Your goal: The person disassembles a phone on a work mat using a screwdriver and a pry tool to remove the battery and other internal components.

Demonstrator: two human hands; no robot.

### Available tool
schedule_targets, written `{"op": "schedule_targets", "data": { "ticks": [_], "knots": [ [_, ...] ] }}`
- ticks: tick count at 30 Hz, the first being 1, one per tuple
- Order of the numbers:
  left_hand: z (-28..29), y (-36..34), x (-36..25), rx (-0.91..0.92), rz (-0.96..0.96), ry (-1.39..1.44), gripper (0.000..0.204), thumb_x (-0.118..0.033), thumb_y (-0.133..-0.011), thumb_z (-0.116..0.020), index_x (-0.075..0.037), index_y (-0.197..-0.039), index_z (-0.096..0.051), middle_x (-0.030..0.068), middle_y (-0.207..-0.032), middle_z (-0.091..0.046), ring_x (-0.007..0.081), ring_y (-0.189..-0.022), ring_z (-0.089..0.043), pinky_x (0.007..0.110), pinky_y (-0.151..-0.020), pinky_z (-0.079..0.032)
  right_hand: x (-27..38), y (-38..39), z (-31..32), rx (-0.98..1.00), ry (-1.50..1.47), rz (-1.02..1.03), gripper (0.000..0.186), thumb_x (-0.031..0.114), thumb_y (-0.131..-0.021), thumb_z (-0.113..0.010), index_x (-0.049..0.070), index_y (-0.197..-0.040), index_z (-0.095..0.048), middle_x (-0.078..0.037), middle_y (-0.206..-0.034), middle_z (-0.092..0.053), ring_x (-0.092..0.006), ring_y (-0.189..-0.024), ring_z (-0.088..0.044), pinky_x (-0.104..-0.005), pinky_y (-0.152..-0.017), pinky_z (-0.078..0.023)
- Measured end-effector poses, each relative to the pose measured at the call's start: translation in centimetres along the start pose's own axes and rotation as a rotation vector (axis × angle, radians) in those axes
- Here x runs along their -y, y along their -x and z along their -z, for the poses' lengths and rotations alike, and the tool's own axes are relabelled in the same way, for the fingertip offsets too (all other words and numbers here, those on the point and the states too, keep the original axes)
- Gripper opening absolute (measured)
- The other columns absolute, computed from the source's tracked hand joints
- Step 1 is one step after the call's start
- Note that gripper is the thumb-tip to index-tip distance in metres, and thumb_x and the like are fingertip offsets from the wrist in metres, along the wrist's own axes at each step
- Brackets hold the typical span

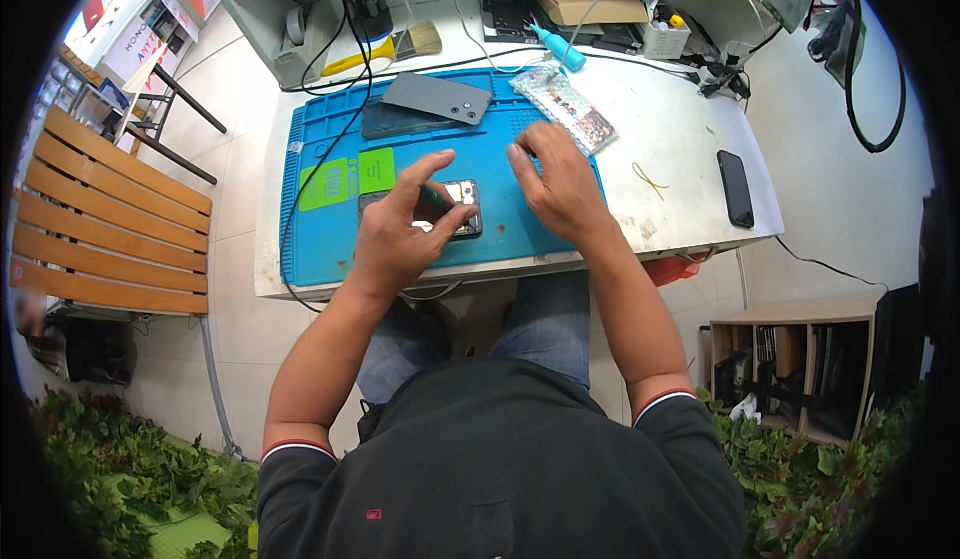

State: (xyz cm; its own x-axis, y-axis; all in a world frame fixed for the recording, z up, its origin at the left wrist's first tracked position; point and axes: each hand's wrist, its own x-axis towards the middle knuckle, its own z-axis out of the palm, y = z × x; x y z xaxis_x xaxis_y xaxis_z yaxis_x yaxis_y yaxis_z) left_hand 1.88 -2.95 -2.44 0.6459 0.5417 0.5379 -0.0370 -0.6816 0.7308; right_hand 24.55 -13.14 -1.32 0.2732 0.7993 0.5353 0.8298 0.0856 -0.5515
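Starting at the left edge of the desk [268, 249], a blue mat [318, 242] spreads wide, with bright green cards [345, 181] lying flat on it; just beside them comes the left hand [395, 224], thumb and forefinger curved with their tips apart, a slim dark green tool [432, 202] showing between them; whether the fingers actually grip that tool is impossible to tell from here; up behind, a grey back panel [430, 97] with round camera openings rests tilted across a dark flat piece [388, 121], well clear of the hands; and here, under the left hand and near the mat's front edge, is the opened phone [468, 194], its bright insides partly showing!

So the opening-up looks done, if that panel is its cover; the inside work seems to be in full swing, and closing up is, by the look of it, not yet done; over to the right hand [557, 187], hovering beside the phone, fingers curled in toward the thumb, though whether anything is pinched there stays hidden; behind it lies a bubble-wrap packet [565, 109]; farthest right, a black phone [735, 189] lies well apart.
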Motion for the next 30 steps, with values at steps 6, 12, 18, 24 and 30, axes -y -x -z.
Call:
{"op": "schedule_targets", "data": {
  "ticks": [6,12,18,24,30],
  "knots": [
    [-0.4,0.4,-0.1,-0.044,-0.126,-0.097,0.069,-0.012,-0.09,-0.094,-0.012,-0.151,-0.062,0.0064,-0.094,-0.08,0.0183,-0.076,-0.08,0.031,-0.064,-0.061,-0.2,-7.2,-5.6,0.102,-0.001,0.248,0.013,0.018,-0.101,-0.074,0.006,-0.101,-0.079,-0.01,-0.103,-0.072,-0.0322,-0.104,-0.065,-0.0454,-0.093,-0.055],
    [-0.7,0.4,-0.3,-0.062,-0.137,-0.113,0.072,-0.013,-0.089,-0.094,-0.012,-0.152,-0.061,0.0062,-0.093,-0.078,0.0192,-0.074,-0.08,0.032,-0.063,-0.061,-0.5,-12.2,-11.1,0.29,0.184,0.292,0.022,0.019,-0.101,-0.074,0.009,-0.117,-0.085,-0.009,-0.115,-0.076,-0.0331,-0.114,-0.068,-0.0445,-0.099,-0.057],
    [0.0,0.5,0.0,-0.023,-0.014,-0.088,0.078,-0.002,-0.09,-0.092,-0.01,-0.158,-0.055,0.0068,-0.093,-0.077,0.0147,-0.081,-0.08,0.029,-0.071,-0.064,-1.3,-9.1,-6.7,0.377,0.043,0.185,0.023,0.023,-0.099,-0.075,0.007,-0.114,-0.085,-0.015,-0.114,-0.077,-0.0405,-0.114,-0.071,-0.0501,-0.097,-0.057],
    [-0.4,0.0,-0.1,-0.029,0.001,-0.024,0.079,-0.002,-0.09,-0.093,-0.011,-0.158,-0.055,0.0053,-0.092,-0.077,0.0126,-0.08,-0.079,0.027,-0.069,-0.062,-1.8,-0.5,-1.6,0.489,-0.076,0.058,0.029,0.02,-0.098,-0.08,0.007,-0.125,-0.082,-0.014,-0.12,-0.074,-0.0361,-0.115,-0.068,-0.0461,-0.099,-0.056],
    [-0.4,-0.6,-0.3,0.001,-0.06,-0.099,0.076,-0.005,-0.09,-0.094,-0.01,-0.156,-0.058,0.0063,-0.092,-0.078,0.0131,-0.078,-0.079,0.028,-0.068,-0.062,-1.8,1.4,-1.6,0.381,-0.052,0.086,0.036,0.021,-0.096,-0.084,0.008,-0.129,-0.081,-0.013,-0.125,-0.071,-0.0338,-0.118,-0.065,-0.0442,-0.105,-0.053]
  ]
}}
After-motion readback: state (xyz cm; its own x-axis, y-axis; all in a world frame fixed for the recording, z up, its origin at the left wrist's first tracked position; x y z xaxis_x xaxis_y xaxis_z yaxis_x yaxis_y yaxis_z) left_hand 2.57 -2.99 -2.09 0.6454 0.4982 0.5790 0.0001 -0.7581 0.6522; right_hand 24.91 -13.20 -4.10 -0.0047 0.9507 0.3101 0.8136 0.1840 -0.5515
